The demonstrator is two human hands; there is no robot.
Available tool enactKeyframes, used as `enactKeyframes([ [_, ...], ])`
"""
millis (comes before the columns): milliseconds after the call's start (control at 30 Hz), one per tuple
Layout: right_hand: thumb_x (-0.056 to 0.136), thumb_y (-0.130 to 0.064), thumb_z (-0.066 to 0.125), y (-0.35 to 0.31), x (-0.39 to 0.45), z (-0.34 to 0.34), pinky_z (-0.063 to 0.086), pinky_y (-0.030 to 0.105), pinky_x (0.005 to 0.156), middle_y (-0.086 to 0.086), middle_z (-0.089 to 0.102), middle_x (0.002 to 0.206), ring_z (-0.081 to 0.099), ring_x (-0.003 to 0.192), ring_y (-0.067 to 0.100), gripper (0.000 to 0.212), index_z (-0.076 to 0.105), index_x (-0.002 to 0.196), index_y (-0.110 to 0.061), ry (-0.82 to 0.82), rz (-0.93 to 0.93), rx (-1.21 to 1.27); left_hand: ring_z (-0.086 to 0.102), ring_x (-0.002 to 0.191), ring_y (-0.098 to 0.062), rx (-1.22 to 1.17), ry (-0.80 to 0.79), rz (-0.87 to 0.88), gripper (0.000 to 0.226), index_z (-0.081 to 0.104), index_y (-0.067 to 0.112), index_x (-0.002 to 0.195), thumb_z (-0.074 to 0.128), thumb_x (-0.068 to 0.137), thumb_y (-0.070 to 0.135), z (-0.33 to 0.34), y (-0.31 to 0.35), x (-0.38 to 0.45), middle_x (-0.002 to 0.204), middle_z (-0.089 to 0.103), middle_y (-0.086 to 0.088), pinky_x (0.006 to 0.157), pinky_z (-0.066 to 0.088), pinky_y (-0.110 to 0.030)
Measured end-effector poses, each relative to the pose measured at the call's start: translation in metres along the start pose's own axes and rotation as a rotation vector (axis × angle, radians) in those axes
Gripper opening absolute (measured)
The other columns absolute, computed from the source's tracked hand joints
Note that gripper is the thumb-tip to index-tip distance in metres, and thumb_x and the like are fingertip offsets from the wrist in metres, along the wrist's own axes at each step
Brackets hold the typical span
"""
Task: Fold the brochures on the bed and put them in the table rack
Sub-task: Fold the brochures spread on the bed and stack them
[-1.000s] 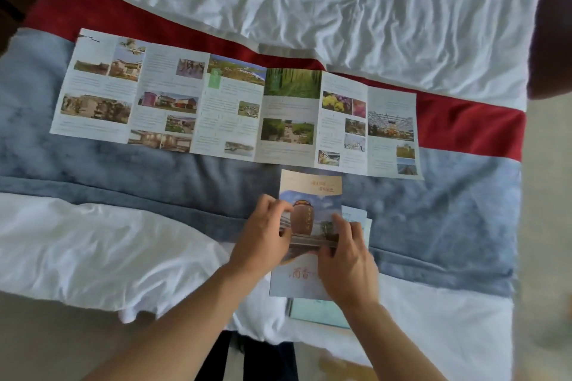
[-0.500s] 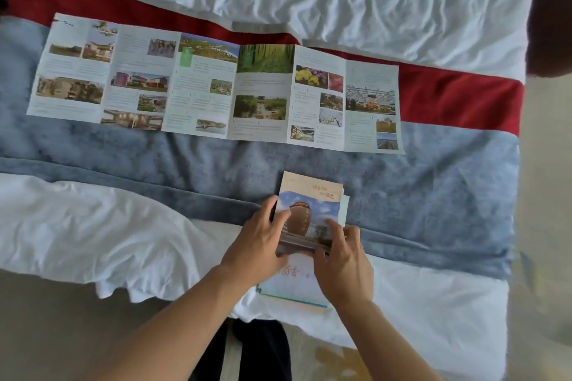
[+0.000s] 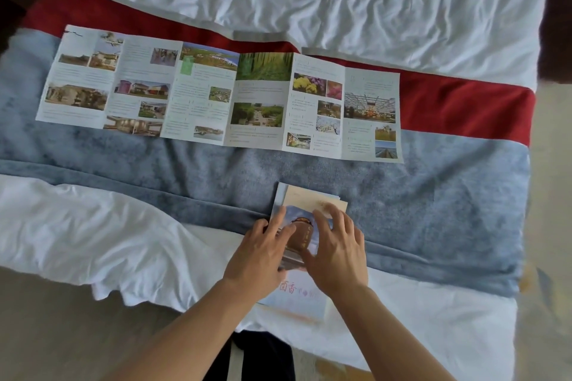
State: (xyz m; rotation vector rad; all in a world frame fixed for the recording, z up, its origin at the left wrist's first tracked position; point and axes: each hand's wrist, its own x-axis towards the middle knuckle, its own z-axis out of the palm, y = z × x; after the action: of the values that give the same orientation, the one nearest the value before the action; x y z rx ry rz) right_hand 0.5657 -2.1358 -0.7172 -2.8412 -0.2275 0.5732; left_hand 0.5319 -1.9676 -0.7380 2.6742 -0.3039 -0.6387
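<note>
We press both palms flat on the folded brochure (image 3: 305, 227) low in the centre of the frame, where the grey-blue blanket (image 3: 433, 204) meets the white sheet (image 3: 93, 232). Our left hand (image 3: 263, 252) lies on its left half with fingers spread and flat; our right hand (image 3: 335, 249) covers the right half, fingers splayed toward the cream top panel. Neither hand pinches anything. A second ago our fingertips were nipping the middle of the stack and its panels were fanned at the right edge; now the panels sit squared and we are flattening them, so we judge this fold nearly finished. The long brochure (image 3: 223, 96) lies fully opened across the upper half of the frame, over the blanket and the red band (image 3: 464, 105), untouched and unfolded. The table rack is not in view, so filing remains ahead.
</note>
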Motion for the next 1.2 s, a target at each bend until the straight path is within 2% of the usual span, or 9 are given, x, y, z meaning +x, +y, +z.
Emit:
enactKeyframes([
  [133, 0.085, -0.045, 0.069, 0.004, 0.005, 0.002, 0.030, 0.043, 0.113, 0.006, 0.038, 0.152, 0.033, 0.141, 0.028, 0.062, 0.049, 0.140, -0.024, 0.016, -0.017, -0.016, 0.030, 0.137, -0.023, -0.005, 0.020, 0.003, 0.079, 0.027, 0.023, 0.152, 0.067, 0.085, 0.036, 0.001, -0.003, -0.004, 0.165, -0.008, 0.001, 0.116, 0.030, -0.033],
  [367, 0.086, -0.040, 0.071, -0.006, 0.009, 0.008, 0.030, 0.046, 0.114, 0.005, 0.035, 0.156, 0.029, 0.145, 0.028, 0.064, 0.047, 0.143, -0.025, 0.015, 0.004, 0.019, 0.034, 0.133, -0.026, 0.068, -0.018, 0.016, 0.084, 0.020, 0.023, 0.156, 0.065, 0.088, 0.040, 0.002, -0.006, -0.003, 0.167, -0.001, -0.002, 0.112, 0.036, -0.039],
  [533, 0.085, -0.036, 0.063, -0.020, 0.024, -0.003, 0.027, 0.040, 0.112, 0.002, 0.037, 0.146, 0.034, 0.133, 0.025, 0.050, 0.048, 0.133, -0.029, -0.047, 0.059, -0.079, 0.028, 0.137, -0.030, 0.100, -0.044, 0.014, 0.082, 0.019, 0.023, 0.152, 0.066, 0.088, 0.040, -0.005, -0.004, 0.005, 0.164, 0.003, -0.003, 0.111, 0.033, -0.042],
  [633, 0.086, -0.044, 0.058, -0.034, 0.042, -0.012, 0.025, 0.041, 0.113, 0.002, 0.041, 0.135, 0.039, 0.126, 0.024, 0.046, 0.049, 0.128, -0.026, -0.073, 0.128, -0.130, 0.021, 0.146, -0.029, 0.044, 0.007, 0.094, 0.070, 0.030, 0.027, 0.144, 0.067, 0.086, 0.041, -0.016, -0.010, 0.008, 0.158, 0.021, -0.002, 0.119, 0.024, -0.043],
  [767, 0.075, -0.029, 0.075, -0.063, 0.066, -0.020, 0.032, 0.045, 0.111, 0.009, 0.050, 0.137, 0.048, 0.125, 0.031, 0.055, 0.058, 0.127, -0.021, 0.035, 0.060, -0.076, 0.055, 0.122, -0.021, -0.013, 0.203, 0.147, 0.049, 0.060, 0.025, 0.122, 0.073, 0.079, 0.043, -0.044, -0.036, 0.017, 0.124, 0.060, 0.002, 0.109, 0.042, -0.037],
  [833, 0.071, -0.023, 0.080, -0.083, 0.080, -0.024, 0.034, 0.048, 0.111, 0.015, 0.050, 0.142, 0.048, 0.129, 0.036, 0.063, 0.059, 0.130, -0.016, 0.095, 0.011, -0.044, 0.055, 0.115, -0.021, -0.052, 0.282, 0.099, 0.038, 0.062, 0.022, 0.117, 0.067, 0.082, 0.037, -0.060, -0.059, 0.023, 0.116, 0.060, 0.000, 0.106, 0.043, -0.037],
  [933, 0.075, -0.023, 0.079, -0.112, 0.104, -0.030, 0.020, 0.051, 0.121, 0.016, 0.030, 0.159, 0.024, 0.149, 0.035, 0.078, 0.047, 0.146, -0.014, 0.109, -0.027, -0.044, 0.053, 0.117, -0.024, -0.098, 0.398, -0.024, 0.037, 0.062, 0.018, 0.117, 0.069, 0.083, 0.031, -0.086, -0.104, 0.031, 0.119, 0.057, -0.002, 0.104, 0.041, -0.038],
  [1067, 0.084, -0.027, 0.071, -0.145, 0.140, -0.033, 0.004, 0.050, 0.123, 0.012, 0.014, 0.165, 0.006, 0.153, 0.032, 0.080, 0.034, 0.154, -0.019, 0.049, -0.132, -0.102, 0.049, 0.126, -0.030, -0.148, 0.540, -0.298, 0.043, 0.060, 0.010, 0.121, 0.071, 0.083, 0.027, -0.126, -0.181, 0.040, 0.130, 0.055, -0.011, 0.103, 0.042, -0.047],
  [1200, 0.093, -0.031, 0.056, -0.191, 0.170, -0.021, -0.005, 0.048, 0.123, 0.007, 0.000, 0.167, -0.007, 0.153, 0.026, 0.079, 0.014, 0.159, -0.022, -0.051, -0.298, -0.136, 0.043, 0.131, -0.041, -0.158, 0.513, -0.571, 0.055, 0.052, 0.002, 0.133, 0.070, 0.086, 0.026, -0.157, -0.257, 0.042, 0.140, 0.049, -0.022, 0.106, 0.039, -0.055],
])
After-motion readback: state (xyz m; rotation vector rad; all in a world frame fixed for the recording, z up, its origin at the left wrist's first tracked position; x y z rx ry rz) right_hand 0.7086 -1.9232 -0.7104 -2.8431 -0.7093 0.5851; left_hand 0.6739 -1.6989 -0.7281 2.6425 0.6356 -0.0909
